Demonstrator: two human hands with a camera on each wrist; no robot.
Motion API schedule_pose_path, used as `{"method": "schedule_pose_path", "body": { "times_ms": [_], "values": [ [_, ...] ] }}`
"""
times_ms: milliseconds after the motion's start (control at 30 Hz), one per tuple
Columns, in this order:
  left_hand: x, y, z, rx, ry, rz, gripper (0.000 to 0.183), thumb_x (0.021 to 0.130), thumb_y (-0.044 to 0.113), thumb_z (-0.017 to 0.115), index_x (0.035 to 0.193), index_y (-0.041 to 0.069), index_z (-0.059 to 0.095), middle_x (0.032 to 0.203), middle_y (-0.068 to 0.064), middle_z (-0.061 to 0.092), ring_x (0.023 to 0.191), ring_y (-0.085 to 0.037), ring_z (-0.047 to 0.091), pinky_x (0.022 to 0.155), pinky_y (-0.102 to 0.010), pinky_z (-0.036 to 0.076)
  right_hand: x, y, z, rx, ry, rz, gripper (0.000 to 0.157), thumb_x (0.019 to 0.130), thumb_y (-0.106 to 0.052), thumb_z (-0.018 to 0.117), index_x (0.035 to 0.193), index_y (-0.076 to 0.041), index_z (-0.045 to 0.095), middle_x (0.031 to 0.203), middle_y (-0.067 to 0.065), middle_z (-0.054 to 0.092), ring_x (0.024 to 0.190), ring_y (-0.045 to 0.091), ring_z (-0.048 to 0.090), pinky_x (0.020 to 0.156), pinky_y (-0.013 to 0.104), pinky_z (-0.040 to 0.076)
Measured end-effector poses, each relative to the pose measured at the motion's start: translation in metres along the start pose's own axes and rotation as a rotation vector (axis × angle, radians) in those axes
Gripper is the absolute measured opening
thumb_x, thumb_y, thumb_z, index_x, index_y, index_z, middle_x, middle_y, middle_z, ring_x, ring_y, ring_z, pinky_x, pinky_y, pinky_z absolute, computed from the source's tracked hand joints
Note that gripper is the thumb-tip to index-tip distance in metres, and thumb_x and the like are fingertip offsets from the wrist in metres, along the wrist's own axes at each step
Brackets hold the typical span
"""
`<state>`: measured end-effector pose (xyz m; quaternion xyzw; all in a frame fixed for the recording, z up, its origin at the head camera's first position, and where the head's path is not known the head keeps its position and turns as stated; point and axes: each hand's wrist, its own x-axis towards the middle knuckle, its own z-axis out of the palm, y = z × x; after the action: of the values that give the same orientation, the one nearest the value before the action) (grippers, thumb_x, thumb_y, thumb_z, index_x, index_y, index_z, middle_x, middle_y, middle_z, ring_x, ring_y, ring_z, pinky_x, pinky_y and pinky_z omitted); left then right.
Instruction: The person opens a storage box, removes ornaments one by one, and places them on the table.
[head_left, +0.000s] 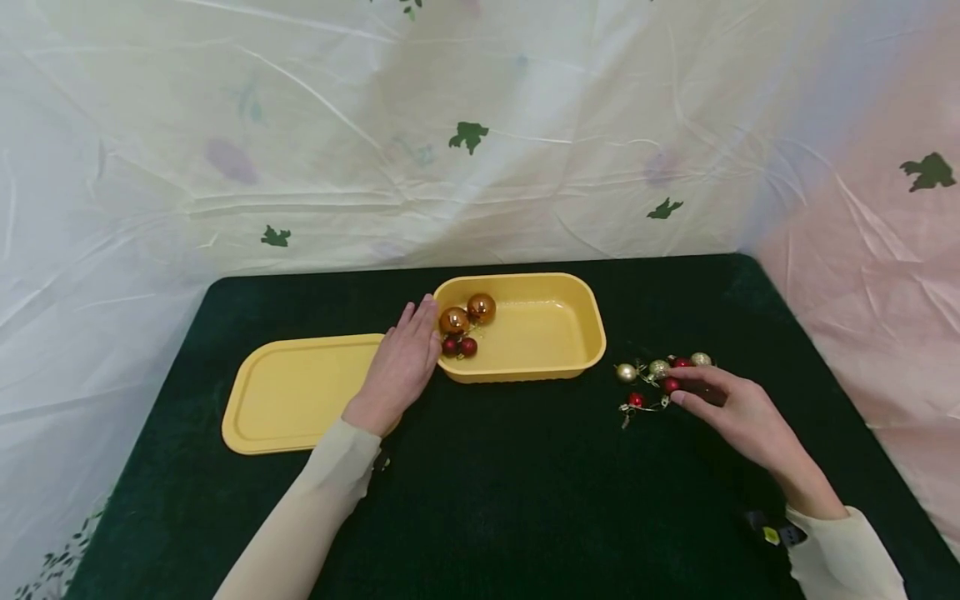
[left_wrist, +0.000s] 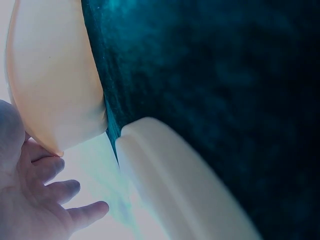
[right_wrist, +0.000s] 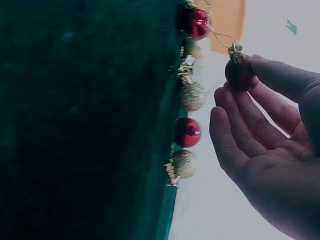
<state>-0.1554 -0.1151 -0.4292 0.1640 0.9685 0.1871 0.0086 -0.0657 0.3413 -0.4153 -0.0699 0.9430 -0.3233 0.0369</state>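
My right hand (head_left: 738, 417) pinches a small dark red Christmas bauble (right_wrist: 240, 74) by its sides between thumb and fingertips; its gold cap and string loop show in the right wrist view. Around it on the table lie gold baubles (head_left: 626, 372) and shiny red baubles (head_left: 636, 400). My left hand (head_left: 401, 362) lies with straightened fingers against the left side of a yellow box (head_left: 517, 376). Inside the box, at its left end, sit two copper-coloured baubles (head_left: 481, 308) and two smaller dark red baubles (head_left: 468, 347).
A flat yellow lid (head_left: 300, 400) lies left of the box, partly beneath my left hand and forearm. The table wears a dark green cloth (head_left: 487, 500). Behind it hangs a pale curtain (head_left: 540, 183) with green leaf prints.
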Motion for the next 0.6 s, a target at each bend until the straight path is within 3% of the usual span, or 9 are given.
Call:
{"method": "schedule_pose_path", "body": {
  "times_ms": [267, 600],
  "values": [
    [0.0, 0.0, 0.0, 0.002, -0.001, 0.002, 0.059, 0.114, 0.032, 0.032, 0.166, 0.007, 0.019, 0.172, -0.007, 0.015, 0.157, -0.033, 0.018, 0.121, -0.06, 0.027, 0.0, 0.008, 0.008, 0.002, -0.036, 0.001, 0.038, 0.103, -0.031, 0.067, 0.135, -0.01, 0.067, 0.127, 0.017, 0.066, 0.104, 0.032, 0.069, 0.071, 0.025, 0.056],
    [0.001, -0.001, 0.001, 0.018, 0.016, 0.012, 0.059, 0.114, 0.03, 0.034, 0.166, 0.006, 0.02, 0.172, -0.008, 0.018, 0.157, -0.034, 0.016, 0.121, -0.062, 0.027, 0.002, 0.013, 0.01, -0.007, -0.063, -0.003, 0.036, 0.102, -0.03, 0.068, 0.134, -0.012, 0.068, 0.122, 0.012, 0.069, 0.098, 0.021, 0.069, 0.071, 0.026, 0.056]
  ]
}}
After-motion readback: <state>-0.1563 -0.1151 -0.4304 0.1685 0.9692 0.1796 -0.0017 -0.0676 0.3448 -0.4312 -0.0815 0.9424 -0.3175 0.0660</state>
